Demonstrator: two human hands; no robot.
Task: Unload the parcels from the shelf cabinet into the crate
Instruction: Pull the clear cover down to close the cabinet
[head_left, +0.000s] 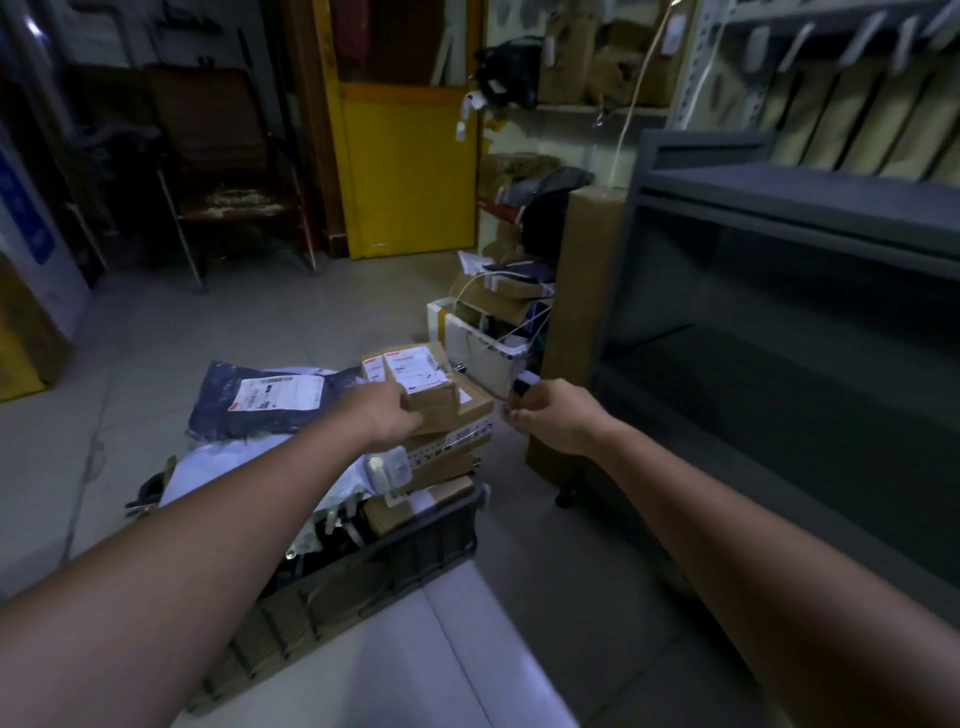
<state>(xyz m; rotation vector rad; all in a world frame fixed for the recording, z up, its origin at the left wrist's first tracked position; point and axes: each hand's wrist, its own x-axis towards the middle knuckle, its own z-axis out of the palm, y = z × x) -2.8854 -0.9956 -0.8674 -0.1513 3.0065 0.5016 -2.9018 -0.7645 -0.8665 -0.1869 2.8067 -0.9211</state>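
Note:
A dark plastic crate (426, 540) on the floor is heaped with parcels: brown cardboard boxes, white mailers and a dark blue mailer bag (260, 400) with a white label. My left hand (387, 415) grips the top small brown box (421, 379), which bears white shipping labels and rests on the box stack. My right hand (550, 415) hovers just right of the stack and holds a small dark device (522, 387) in curled fingers. The grey metal shelf cabinet (779, 270) stands at the right, and its visible shelves look bare.
A tall brown carton (576, 312) leans against the cabinet's left side. Behind it sits a white foam box (467, 338) with cables and packets. A yellow door (405, 166) and a chair (228, 197) stand farther back. More cartons fill shelves at the upper right.

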